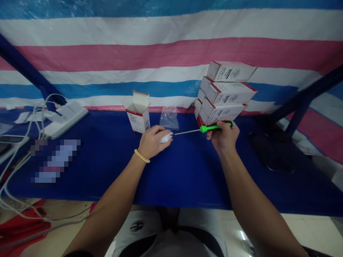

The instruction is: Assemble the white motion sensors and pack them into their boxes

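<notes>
Forearms [115, 196], left hand [152, 141] round white piece [166, 137], right hand [225, 135] round leftward-tipped, apparently level screwdriver [204, 129]

The light is dim and diffuse, with faint glare on the crinkled upper part of the striped sheet [160, 55], small glints on the clear plastic bag [169, 118] and a bright streak reflected in the floor [238, 230]. The blue table [171, 175] darkens toward its right end. Wide-angle distortion stretches the margins, fine box [227, 93] print looks soft, and a pixelated patch [57, 162] sits at left.
</notes>
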`<action>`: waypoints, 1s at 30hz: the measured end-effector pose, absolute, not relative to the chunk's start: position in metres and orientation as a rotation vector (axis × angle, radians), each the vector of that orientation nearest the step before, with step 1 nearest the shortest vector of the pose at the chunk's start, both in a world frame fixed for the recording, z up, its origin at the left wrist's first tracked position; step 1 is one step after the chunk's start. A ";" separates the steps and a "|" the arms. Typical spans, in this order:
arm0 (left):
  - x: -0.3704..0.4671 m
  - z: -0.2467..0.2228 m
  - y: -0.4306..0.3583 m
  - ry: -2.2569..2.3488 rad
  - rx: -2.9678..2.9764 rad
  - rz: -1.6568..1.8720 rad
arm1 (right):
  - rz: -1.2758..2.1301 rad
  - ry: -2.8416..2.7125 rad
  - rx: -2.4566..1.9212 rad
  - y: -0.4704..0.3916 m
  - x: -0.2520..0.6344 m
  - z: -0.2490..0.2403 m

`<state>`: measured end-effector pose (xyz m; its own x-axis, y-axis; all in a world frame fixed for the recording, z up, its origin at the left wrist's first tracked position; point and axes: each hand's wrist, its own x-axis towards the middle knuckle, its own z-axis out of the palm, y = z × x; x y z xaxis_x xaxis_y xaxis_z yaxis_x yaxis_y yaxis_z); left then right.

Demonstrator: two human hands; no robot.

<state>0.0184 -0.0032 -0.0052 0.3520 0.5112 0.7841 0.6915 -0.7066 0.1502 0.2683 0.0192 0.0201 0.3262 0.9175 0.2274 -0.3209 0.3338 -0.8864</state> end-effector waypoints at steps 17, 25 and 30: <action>0.012 -0.011 -0.001 -1.238 -2.265 -1.123 | 0.848 -1.056 -1.128 0.020 0.271 0.007; 0.007 -0.012 0.000 -1.292 -2.281 -1.034 | 1.086 -1.232 -1.072 0.026 0.291 0.006; 0.005 -0.012 0.000 -1.297 -2.302 -0.957 | 1.044 -1.329 -1.161 0.024 0.294 0.008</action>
